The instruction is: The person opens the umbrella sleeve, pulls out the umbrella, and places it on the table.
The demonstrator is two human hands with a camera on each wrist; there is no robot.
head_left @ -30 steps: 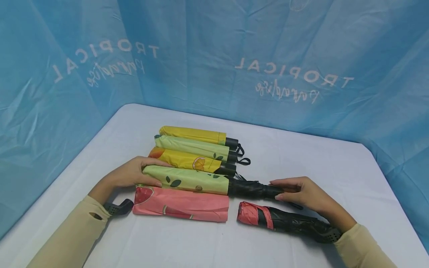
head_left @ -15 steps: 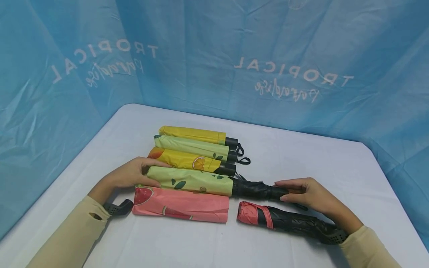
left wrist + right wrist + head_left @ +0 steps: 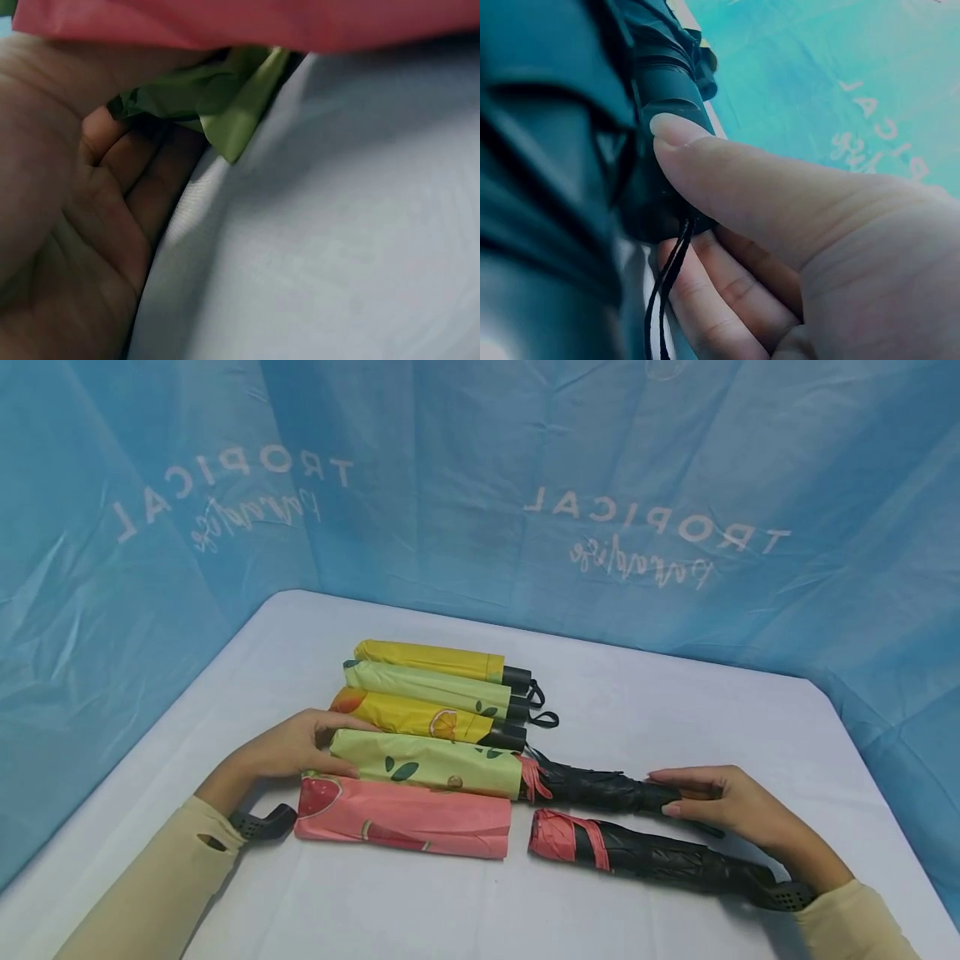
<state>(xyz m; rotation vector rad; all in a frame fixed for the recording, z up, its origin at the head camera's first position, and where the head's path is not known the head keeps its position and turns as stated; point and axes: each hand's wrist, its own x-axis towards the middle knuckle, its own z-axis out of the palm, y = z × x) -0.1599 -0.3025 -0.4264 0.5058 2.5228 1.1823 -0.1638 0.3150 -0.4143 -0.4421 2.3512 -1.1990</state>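
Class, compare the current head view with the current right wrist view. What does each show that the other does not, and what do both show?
Only the head view shows the left hand at the left end of the green sleeve, and the flat pink sleeve.

Only the right wrist view shows the strap meeting the end of the handle, with fingers curled beneath.

Both show the right hand holding the black handle, and the blue backdrop with pale lettering.
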